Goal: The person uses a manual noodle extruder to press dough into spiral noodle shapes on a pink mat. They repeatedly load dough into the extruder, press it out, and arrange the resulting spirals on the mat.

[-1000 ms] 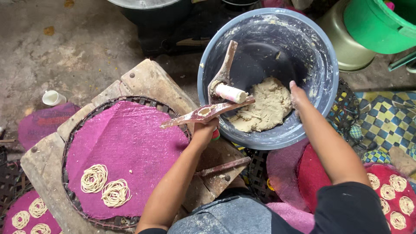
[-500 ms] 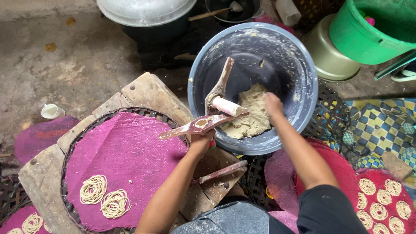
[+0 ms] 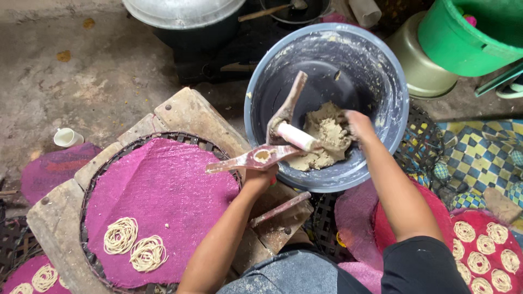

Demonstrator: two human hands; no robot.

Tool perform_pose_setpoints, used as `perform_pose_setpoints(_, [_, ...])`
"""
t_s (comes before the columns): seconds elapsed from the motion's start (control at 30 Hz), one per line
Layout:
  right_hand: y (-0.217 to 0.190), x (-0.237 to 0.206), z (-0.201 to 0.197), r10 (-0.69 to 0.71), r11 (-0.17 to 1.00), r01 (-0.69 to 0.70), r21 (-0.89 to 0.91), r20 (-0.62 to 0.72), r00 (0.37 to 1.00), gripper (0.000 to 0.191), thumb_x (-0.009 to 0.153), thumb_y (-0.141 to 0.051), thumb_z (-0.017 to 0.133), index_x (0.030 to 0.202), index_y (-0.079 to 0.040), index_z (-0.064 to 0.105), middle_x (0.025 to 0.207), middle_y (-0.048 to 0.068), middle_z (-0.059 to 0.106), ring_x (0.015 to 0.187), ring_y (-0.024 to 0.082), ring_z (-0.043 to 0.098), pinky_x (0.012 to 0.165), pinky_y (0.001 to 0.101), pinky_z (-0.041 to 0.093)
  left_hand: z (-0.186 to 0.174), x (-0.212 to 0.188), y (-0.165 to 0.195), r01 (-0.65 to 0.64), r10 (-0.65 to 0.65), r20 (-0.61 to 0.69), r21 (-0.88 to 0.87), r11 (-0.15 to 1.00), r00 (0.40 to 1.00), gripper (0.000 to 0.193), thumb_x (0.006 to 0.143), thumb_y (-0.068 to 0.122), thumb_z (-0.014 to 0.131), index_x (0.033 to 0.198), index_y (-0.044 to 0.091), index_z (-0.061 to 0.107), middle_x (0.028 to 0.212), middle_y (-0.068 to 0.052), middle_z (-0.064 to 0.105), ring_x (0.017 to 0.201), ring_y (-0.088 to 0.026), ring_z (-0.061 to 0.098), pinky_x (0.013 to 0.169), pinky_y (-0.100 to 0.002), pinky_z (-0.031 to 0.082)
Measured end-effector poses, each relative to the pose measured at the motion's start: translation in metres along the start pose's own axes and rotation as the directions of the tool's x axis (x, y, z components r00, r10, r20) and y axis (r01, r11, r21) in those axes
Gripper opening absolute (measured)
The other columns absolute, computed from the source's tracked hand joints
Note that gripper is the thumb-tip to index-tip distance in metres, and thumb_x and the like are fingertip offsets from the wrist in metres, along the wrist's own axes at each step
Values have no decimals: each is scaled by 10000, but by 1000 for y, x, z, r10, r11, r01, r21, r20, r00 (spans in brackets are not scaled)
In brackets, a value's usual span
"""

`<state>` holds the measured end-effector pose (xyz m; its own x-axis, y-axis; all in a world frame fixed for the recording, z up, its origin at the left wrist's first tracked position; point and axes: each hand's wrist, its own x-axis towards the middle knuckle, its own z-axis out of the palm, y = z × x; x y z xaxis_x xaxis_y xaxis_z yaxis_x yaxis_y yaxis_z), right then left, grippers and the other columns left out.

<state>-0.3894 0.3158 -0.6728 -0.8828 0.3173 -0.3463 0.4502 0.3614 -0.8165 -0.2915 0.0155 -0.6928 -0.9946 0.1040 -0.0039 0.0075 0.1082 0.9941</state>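
Observation:
My left hand (image 3: 262, 177) grips the lower arm of a wooden noodle press (image 3: 256, 158), held over the near rim of a grey bucket (image 3: 393, 76). The press stands hinged apart, its upper arm pointing up and its white plunger (image 3: 297, 136) lying bare above the dough. My right hand (image 3: 357, 125) reaches into the bucket, fingers closed on the lump of beige dough (image 3: 324, 130). To the left, a pink mat (image 3: 163, 196) on a round woven tray carries two noodle coils (image 3: 133, 245).
The tray rests on a wooden stool (image 3: 185, 111). A green bucket (image 3: 468, 38), an olive pot (image 3: 422, 62) and a lidded metal pot (image 3: 182, 11) stand behind. A red mat with several coils (image 3: 485, 256) lies at right, a white cup (image 3: 68, 137) at left.
My right hand has slid from the far edge of the dough down into the lump and closed on it. My left hand has kept the press in place.

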Motion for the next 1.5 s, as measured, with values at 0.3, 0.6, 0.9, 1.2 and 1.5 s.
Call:
perform_pose_setpoints(0.3, [1, 57, 46, 163, 956, -155, 249, -13, 987, 425, 951, -388, 473, 1216, -166, 720, 996, 47, 744, 878, 240, 695, 787, 442, 517, 0, 14, 8, -257, 260, -18, 113, 960, 965, 264, 830, 39, 715, 1082, 20, 637, 892, -97, 697, 780, -192, 666, 663, -364, 542])
perform_pose_setpoints(0.6, [2, -37, 110, -439, 814, 474, -335, 181, 880, 411, 807, -132, 621, 1205, -58, 696, 1100, 167, 740, 980, 283, 727, 869, 390, 578, -8, 16, 6, 13, -12, -99, 12, 1000, 995, 196, 830, 34, 690, 1023, 6, 672, 856, -83, 712, 764, -188, 682, 645, -348, 555])
perform_pose_setpoints(0.9, [2, 5, 25, -784, 519, 763, -384, 140, 604, 361, 905, -81, 474, 1062, -56, 798, 1062, 162, 771, 858, 206, 721, 806, 378, 594, -13, 2, 0, -120, 125, -52, 77, 990, 991, 229, 816, 45, 717, 1039, 16, 678, 897, -73, 722, 811, -181, 697, 716, -339, 553])
perform_pose_setpoints(1.2, [30, 11, 58, -27, 976, 21, -218, -23, 999, 398, 1032, -266, 508, 1044, 40, 762, 906, 235, 749, 811, 319, 715, 769, 454, 544, -13, 5, 4, -196, 204, -28, 172, 965, 979, 268, 813, 70, 719, 1077, 32, 687, 941, -94, 734, 881, -221, 711, 775, -368, 556])
perform_pose_setpoints(1.5, [-18, -36, 50, -373, 598, 534, -598, 382, 846, 359, 853, -233, 597, 1155, -163, 780, 1069, 182, 742, 949, 359, 729, 908, 429, 562, -12, 6, 2, -115, 120, -30, 137, 984, 992, 303, 808, 92, 714, 1103, 38, 669, 956, -94, 729, 893, -226, 705, 785, -380, 554])
